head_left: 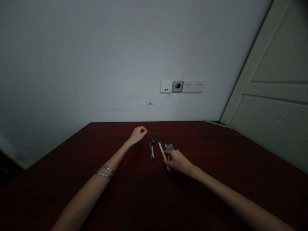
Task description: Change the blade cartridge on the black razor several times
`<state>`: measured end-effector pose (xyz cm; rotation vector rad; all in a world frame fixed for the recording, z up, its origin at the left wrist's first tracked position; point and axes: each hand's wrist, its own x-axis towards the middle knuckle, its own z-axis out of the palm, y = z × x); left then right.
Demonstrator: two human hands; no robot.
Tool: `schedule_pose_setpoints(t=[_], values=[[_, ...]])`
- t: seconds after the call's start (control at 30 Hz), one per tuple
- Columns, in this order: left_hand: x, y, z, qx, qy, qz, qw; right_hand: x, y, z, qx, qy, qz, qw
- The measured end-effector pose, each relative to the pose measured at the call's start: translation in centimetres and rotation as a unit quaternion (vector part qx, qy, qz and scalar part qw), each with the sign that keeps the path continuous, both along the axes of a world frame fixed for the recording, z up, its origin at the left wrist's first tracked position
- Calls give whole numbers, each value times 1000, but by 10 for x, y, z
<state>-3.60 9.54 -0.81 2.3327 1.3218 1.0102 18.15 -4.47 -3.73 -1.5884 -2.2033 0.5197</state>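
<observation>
A razor (152,151) with a dark-and-grey handle lies on the dark red table (134,192), its head toward the wall. Right of it, a slim pale stick (161,149) with a dark far tip and a rounded near end lies at a slant. The fingers and thumb of my right hand (176,160) close on its lower half. Just beyond that hand sits a small clear plastic case (169,146) with teal parts inside, its near edge partly hidden. Left of the razor, my left hand (138,134) hovers or rests with thumb and fingertips pinched together, nothing visible between them.
A white wall (125,64) rises behind the table, with a row of sockets (192,86) on it. A pale panelled door (271,112) stands at the right. A thin pale strip (218,124) lies along the table's far right edge.
</observation>
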Motion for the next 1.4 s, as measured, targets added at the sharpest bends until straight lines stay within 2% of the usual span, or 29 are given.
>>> schedule_pose_setpoints(t=[0.27,0.4,0.5,0.6,0.7,0.8,0.97,1.4], values=[[-6,7,-14,-41,22,33,998,-16,8,2,5,-28,-15,999],[-10,11,-22,-50,52,46,996,-17,12,9,-2,-23,-17,1000],[-16,16,-29,-44,116,69,990,-5,26,20,37,-46,-50,997],[-24,18,-35,-26,180,89,979,23,50,22,95,-99,-124,983],[-30,19,-42,-15,218,93,971,55,73,8,120,-133,-172,969],[-32,19,-49,-29,248,92,964,80,87,-16,136,-151,-179,963],[-33,18,-56,-58,251,108,960,96,93,-42,134,-161,-184,960],[-30,10,-56,-52,251,117,959,95,85,-41,147,-169,-166,960]])
